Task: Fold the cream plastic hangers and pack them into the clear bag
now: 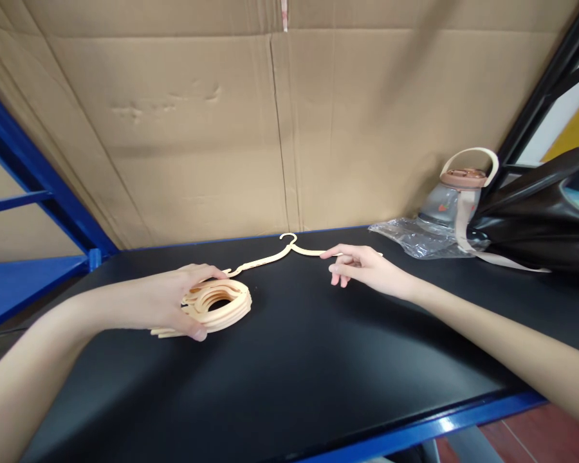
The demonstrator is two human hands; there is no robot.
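My left hand (174,301) is closed round a stack of folded cream plastic hangers (234,305) on the black tabletop, thumb on the near side and fingers over the far side. Behind the stack lies one spread cream hanger (265,259), its hook pointing to the cardboard wall. The left end of this hanger reaches close to the stack. My right hand (359,265) is over its right arm, index finger stretched along it and the other fingers loosely bent. Nothing shows in its grasp; whether the fingertip touches the hanger is hard to tell.
Cardboard (188,128) stands upright along the table's back edge. To the right are a clear bottle with a brown lid and strap (446,202), a crumpled plastic bag (405,236) and a black bag (535,212). A blue metal frame (53,173) rises at left.
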